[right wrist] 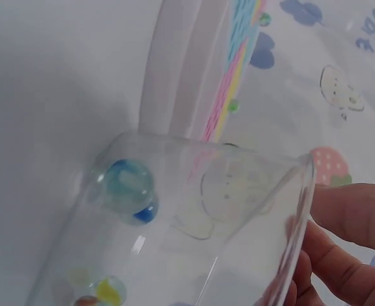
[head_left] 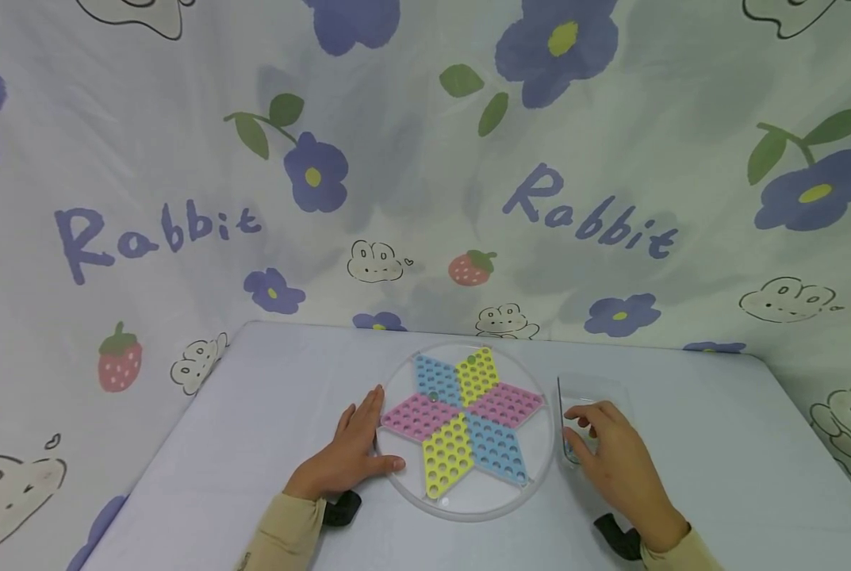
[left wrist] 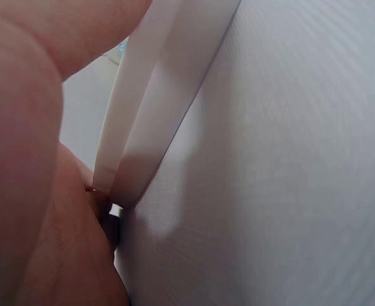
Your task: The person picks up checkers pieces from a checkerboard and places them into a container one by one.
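A round Chinese checkers board (head_left: 404, 373) with a yellow, pink and blue star of holes lies on the table. My left hand (head_left: 350, 444) rests against its left rim, fingers extended, the thumb on the edge. One green marble (head_left: 471, 359) sits in the far yellow point; another green marble (head_left: 434, 396) is where blue meets pink. To the right stands a clear plastic box (head_left: 596, 386). Over it is my right hand (head_left: 621, 456), thumb and forefinger bent and apart, with nothing visible between them. The right wrist view shows several glass marbles (right wrist: 127, 185) inside the box.
A white cloth covers the table (head_left: 268, 388). Behind it hangs a curtain (head_left: 411, 174) printed with flowers, strawberries and rabbits. Dark straps (head_left: 343, 507) sit at both wrists. The box stands close beside the board's right rim.
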The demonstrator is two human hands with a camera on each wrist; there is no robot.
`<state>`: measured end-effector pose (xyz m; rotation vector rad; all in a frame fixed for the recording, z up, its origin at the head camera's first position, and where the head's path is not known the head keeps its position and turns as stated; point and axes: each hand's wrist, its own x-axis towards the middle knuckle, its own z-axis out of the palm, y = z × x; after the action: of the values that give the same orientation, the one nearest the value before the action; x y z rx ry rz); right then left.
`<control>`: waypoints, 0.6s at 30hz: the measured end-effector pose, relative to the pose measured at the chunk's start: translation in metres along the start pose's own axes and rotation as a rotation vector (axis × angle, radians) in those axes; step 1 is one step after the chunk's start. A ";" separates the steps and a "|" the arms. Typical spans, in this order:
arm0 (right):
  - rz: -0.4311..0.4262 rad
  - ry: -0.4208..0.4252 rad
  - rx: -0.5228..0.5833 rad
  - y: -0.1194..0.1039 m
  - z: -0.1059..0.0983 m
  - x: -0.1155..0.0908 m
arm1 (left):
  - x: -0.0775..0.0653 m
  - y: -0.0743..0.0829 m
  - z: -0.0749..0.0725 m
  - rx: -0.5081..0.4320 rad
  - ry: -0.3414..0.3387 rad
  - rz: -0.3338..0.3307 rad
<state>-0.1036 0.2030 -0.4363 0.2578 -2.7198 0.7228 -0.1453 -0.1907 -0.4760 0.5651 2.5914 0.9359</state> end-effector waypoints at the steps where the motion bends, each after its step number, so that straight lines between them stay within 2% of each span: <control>1: -0.002 -0.002 0.000 -0.001 0.001 0.001 | 0.000 0.000 0.000 -0.003 0.002 0.005; 11: -0.010 -0.011 0.039 -0.023 0.007 0.012 | -0.001 0.002 0.000 -0.012 0.023 0.027; 18: 0.000 -0.027 0.070 -0.037 0.014 0.019 | 0.001 0.000 0.001 -0.002 0.002 -0.006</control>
<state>-0.1160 0.1627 -0.4244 0.2858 -2.7233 0.8214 -0.1457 -0.1899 -0.4766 0.5559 2.5918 0.9373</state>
